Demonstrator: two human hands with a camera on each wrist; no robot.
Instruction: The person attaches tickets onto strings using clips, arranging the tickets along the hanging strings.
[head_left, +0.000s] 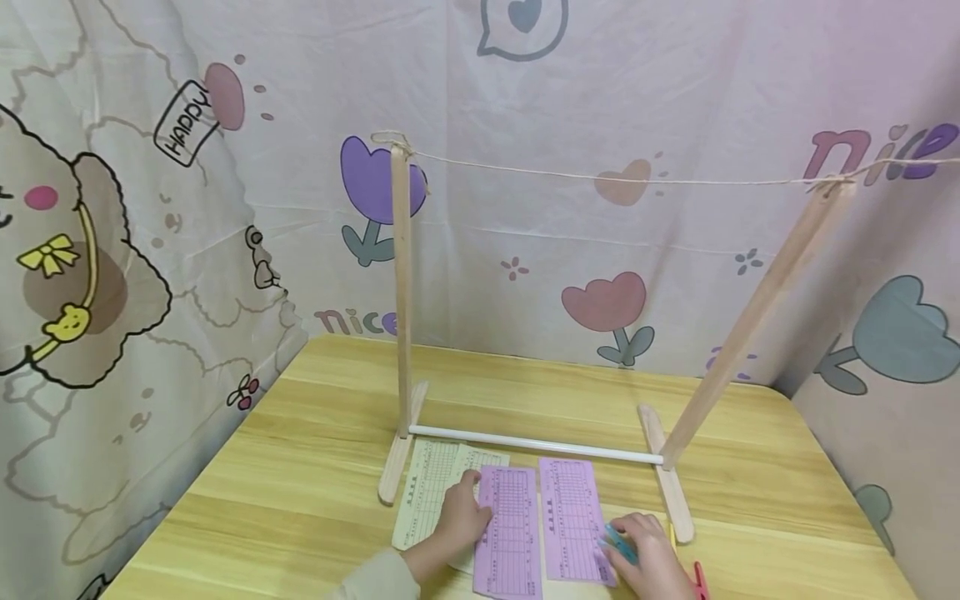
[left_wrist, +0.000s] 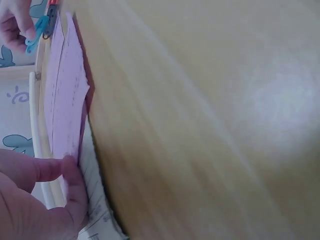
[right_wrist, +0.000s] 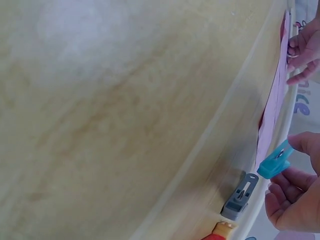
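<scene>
Closest is a pale sleeve (head_left: 378, 579), low down on the left arm. Big cloth (head_left: 480, 100) hangs at the back and sides, with flowers, hearts and the word "nice" on it. The tabletop (head_left: 247, 500) is yellow wood with long streaks. On it stands a rack (head_left: 402, 292): two wood posts on flat feet, a white bar down low and a string across the top.

Two green papers (head_left: 431, 492) lie in front of the bar, on the left. The left pink paper (head_left: 510, 533) lies partly over them, and the right pink paper (head_left: 570, 517) is just beside it. Both pink ones are long and thin, and they point away from the person, toward the bar. The right one leans a bit, far end to the left. Black lines, boxes and tiny writing cover both.

The left hand (head_left: 461, 512) pinches the left pink paper's left edge. The right hand's (head_left: 656, 554) fingers pinch a shiny blue clip (head_left: 621, 543), slanted, by the right pink paper's near right corner. A gray clip (right_wrist: 239, 196) lies near that hand.
</scene>
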